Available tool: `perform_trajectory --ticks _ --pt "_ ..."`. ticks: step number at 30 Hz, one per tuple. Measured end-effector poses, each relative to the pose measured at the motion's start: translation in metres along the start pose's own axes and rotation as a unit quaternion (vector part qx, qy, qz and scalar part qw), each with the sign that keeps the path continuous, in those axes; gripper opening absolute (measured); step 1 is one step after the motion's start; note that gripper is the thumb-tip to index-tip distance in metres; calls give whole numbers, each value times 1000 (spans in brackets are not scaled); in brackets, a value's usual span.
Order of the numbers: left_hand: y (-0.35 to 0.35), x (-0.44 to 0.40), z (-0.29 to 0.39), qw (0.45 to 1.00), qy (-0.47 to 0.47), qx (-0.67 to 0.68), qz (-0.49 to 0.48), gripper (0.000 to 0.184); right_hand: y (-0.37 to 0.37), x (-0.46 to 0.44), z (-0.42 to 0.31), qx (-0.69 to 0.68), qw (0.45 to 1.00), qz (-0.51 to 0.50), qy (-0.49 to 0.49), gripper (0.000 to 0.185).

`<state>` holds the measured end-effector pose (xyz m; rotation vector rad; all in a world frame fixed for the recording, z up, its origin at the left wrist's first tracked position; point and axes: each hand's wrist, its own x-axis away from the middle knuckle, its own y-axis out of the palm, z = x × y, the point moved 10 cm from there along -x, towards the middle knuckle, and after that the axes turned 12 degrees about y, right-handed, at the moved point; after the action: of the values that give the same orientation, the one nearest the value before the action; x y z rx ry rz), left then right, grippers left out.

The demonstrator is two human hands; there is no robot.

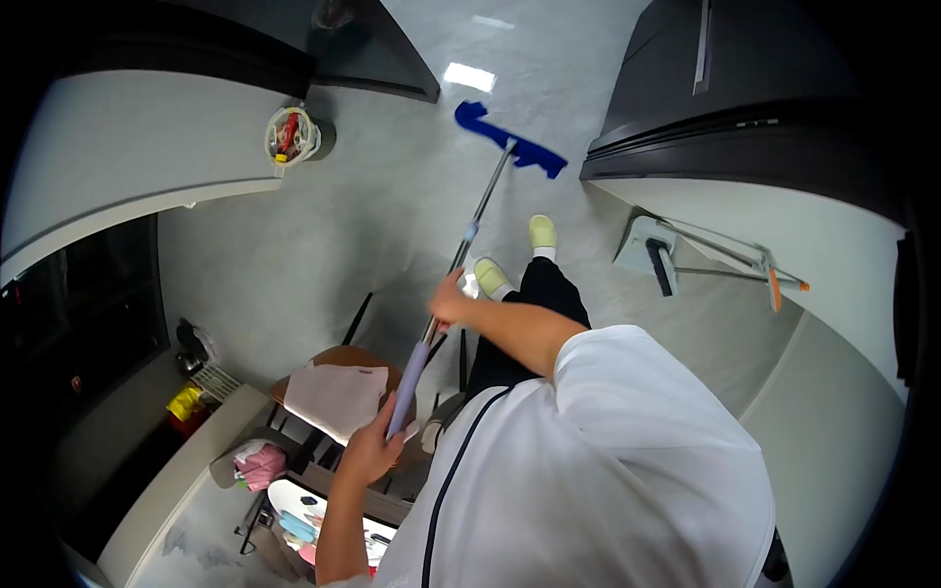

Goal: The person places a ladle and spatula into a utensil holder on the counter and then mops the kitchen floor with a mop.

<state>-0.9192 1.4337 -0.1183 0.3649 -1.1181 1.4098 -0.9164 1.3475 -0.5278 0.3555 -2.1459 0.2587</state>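
Observation:
A flat mop with a blue pad [530, 153] lies at a slant on the grey floor ahead of me. Its metal pole [487, 192] runs back toward my body and ends in a lavender grip [409, 380]. My right hand [450, 300] is wrapped round the metal part of the pole, just above the grip. Lower down, my left hand [373, 447] is closed on the lavender grip near its end. The pad stretches across the floor beyond my yellow slippers [542, 231].
A trash bin [319, 142] stands at the left wall. On the right, a dustpan [639, 241] and a broom [662, 267] rest near the wall. A chair with a pale pink cloth [336, 397] is close to my left. Dark doors [725, 98] flank the floor ahead.

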Motion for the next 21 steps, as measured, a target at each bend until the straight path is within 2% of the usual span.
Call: perform_trajectory --ticks 1,2,3,4,5,6,9,10,11,15,16,18,19,20,21 --pt "-5 24 -7 1000 7 14 20 68 11 36 -36 -33 999 -24 19 64" --pt "-12 41 -11 999 14 30 40 67 12 73 -54 -189 979 -43 70 59" --pt "-15 54 -13 999 1 32 33 68 12 112 -73 -343 931 -46 115 61" --pt "-19 67 -14 999 -12 34 27 68 11 135 -85 -388 913 -13 124 67" --pt "-21 74 -15 999 -21 36 25 68 6 147 -89 -429 893 23 130 79" --pt "-21 75 -13 998 -5 48 27 70 14 130 -78 -482 868 24 116 101" --pt "-15 54 24 991 94 96 30 70 -20 134 -47 -469 870 110 105 101" --pt "-11 44 34 992 84 91 21 70 -25 91 -28 -309 942 116 57 96" --pt "-8 32 45 993 73 89 11 70 -28 47 -9 -144 979 144 5 91" --pt "0 -26 92 988 129 77 37 73 -144 161 27 -419 881 199 92 43" --pt "0 -39 103 984 147 82 59 73 -168 170 39 -372 902 194 101 39" --pt "0 -58 127 979 155 100 91 69 -220 231 22 -101 964 235 73 45" --pt "0 -63 136 975 161 110 106 67 -249 266 10 -15 942 334 -11 41" --pt "5 -69 137 973 163 122 104 68 -269 305 -4 73 898 422 -97 37" --pt "10 -77 135 971 167 134 102 68 -287 349 -14 16 915 385 -121 37"
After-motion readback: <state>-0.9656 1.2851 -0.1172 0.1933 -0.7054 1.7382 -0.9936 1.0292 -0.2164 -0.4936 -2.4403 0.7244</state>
